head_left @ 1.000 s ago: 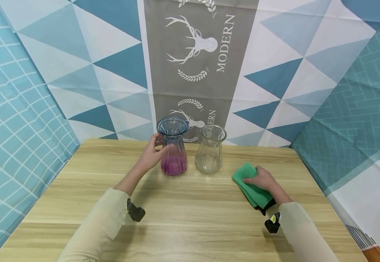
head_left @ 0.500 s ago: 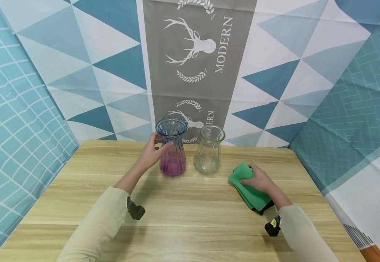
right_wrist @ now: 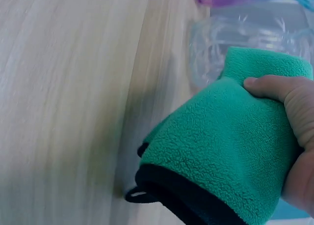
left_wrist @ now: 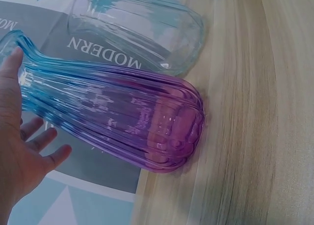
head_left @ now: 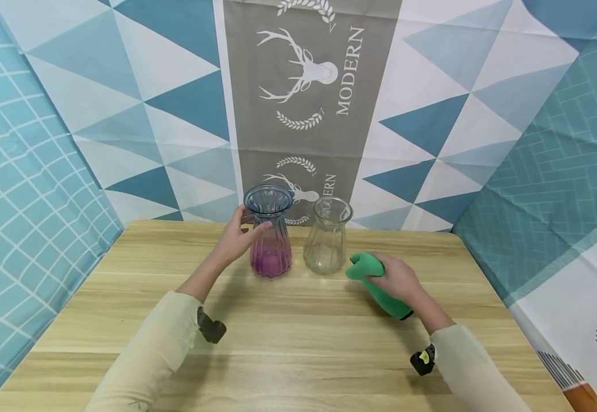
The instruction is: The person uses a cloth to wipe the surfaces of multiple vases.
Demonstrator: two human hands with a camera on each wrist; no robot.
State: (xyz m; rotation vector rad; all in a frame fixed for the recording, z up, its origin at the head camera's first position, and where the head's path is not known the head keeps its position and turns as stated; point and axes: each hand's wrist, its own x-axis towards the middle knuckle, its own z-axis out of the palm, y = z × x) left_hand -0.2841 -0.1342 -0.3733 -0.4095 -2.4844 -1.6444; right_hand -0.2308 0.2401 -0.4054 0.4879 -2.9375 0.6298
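Observation:
A ribbed glass vase [head_left: 271, 246], blue at the top and purple below, stands upright on the table. My left hand [head_left: 235, 236] holds it at the neck from the left, thumb across the front. In the left wrist view some fingers [left_wrist: 43, 140] are spread beside the vase neck; the rest are partly hidden. My right hand [head_left: 398, 279] grips a folded green towel [head_left: 388, 300], thumb on top, lifted off the table. The right wrist view shows the towel's dark edging and small loop, with the fingers hidden beneath. To the purple vase's right stands a clear glass vase [head_left: 325, 249].
The wooden table [head_left: 288, 355] ends at a patterned backdrop [head_left: 298, 114] just behind both vases. Tile-patterned cloth [head_left: 20, 171] hangs along the left side, and more patterned cloth [head_left: 561, 171] hangs on the right.
My right hand has lifted the green towel off the table and carried it left, closer to the clear vase. My left hand and both vases stay put.

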